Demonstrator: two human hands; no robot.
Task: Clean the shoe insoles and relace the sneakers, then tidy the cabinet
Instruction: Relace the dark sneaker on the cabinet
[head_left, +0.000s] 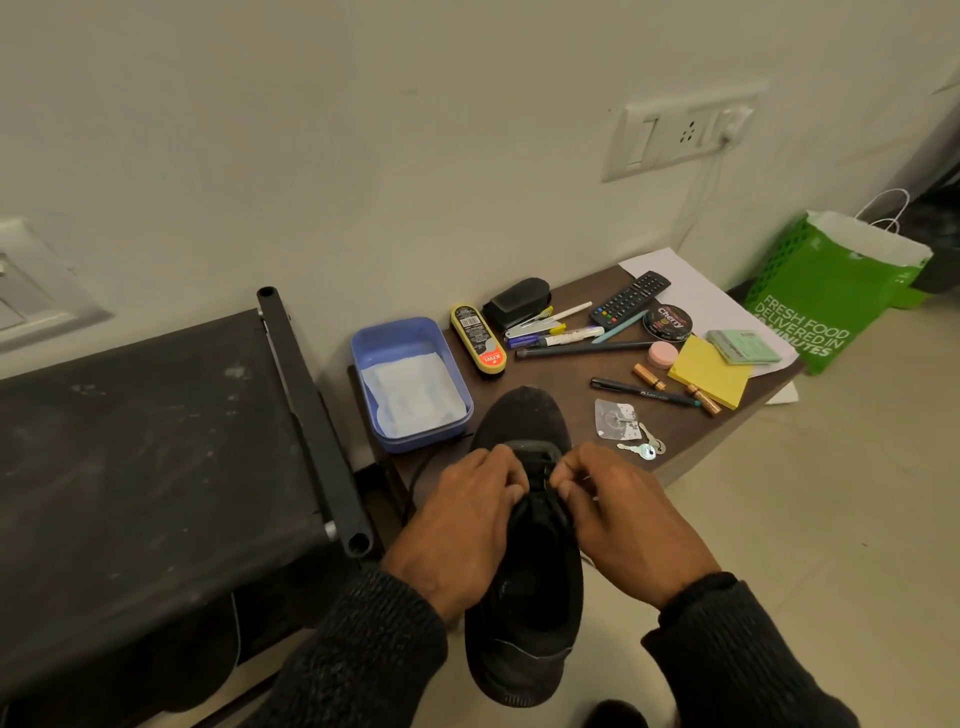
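Sneaker (524, 587): black, low-cut, matte fabric upper, dark sole. Lies sole down, toe pointing away toward the wall, heel nearest the camera. Toe end rests on the front edge of the brown surface (571, 400); heel end overhangs toward the floor. Opening faces up, interior dark; insole cannot be made out.

Lace (415, 478): black, thin. One loose length trails off the sneaker's left side, curving down past the surface edge. Upper eyelet area is partly hidden by fingers, so the lacing pattern cannot be read.

Second dark shoe (615, 714): only a rounded edge shows at the bottom frame edge.
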